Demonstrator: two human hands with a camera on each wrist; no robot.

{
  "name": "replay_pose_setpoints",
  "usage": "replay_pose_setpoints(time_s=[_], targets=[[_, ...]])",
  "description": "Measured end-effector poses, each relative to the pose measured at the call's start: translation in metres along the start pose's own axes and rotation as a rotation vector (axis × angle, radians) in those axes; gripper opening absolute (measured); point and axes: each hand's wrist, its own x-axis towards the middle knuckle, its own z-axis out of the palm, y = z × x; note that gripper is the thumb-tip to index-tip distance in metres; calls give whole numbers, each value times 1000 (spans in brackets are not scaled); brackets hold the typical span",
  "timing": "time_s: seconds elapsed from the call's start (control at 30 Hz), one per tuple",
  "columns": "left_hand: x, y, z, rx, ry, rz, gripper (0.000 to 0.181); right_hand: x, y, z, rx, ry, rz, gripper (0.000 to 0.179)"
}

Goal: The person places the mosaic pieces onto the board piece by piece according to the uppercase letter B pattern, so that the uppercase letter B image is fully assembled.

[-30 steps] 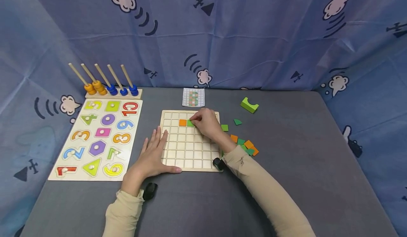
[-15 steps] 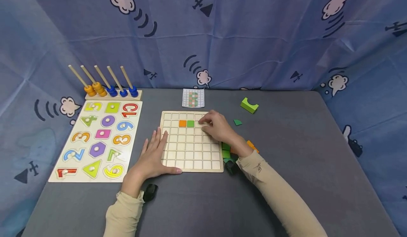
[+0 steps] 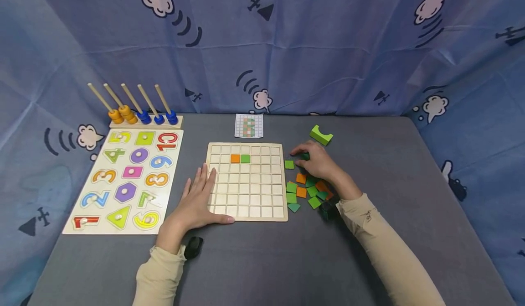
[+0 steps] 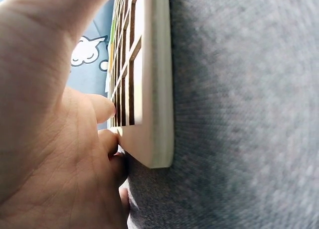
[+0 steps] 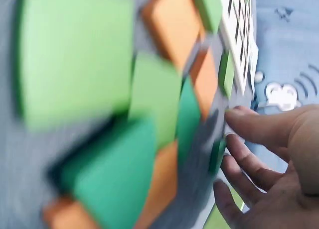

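Observation:
A wooden grid board [image 3: 248,219] lies on the grey table, with an orange square tile [image 3: 235,158] and a light green square tile [image 3: 245,158] side by side in its second row. My left hand [image 3: 196,208] rests at the board's lower left corner, fingers spread along the left edge and thumb at the near edge. Past the board's right side is my right hand [image 3: 317,162], over a dark green quarter-round tile [image 3: 305,156]. In the right wrist view that tile [image 5: 217,155] lies right at the fingertips, with thumb and fingers apart.
Loose orange and green tiles [image 3: 301,192] lie right of the board, below a single green square [image 3: 289,164]. A green arch block [image 3: 321,135] and a pattern card [image 3: 249,126] stand farther back. A number puzzle [image 3: 123,183] and bead-peg rack [image 3: 143,121] occupy the left.
My right hand let go of the light green tile in the board and moved right, off the board, to the dark green quarter-round tile. The left hand stayed in place.

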Motion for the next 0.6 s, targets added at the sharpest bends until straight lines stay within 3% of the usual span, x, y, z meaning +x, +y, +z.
replay_pose_setpoints(time_s=[0.23, 0.6], targets=[[1, 0, -1, -1, 0, -4, 145, -5, 17, -9, -12, 21, 30, 28], [-1, 2, -1, -1, -4, -6, 144, -2, 16, -2, -12, 35, 38, 27]])
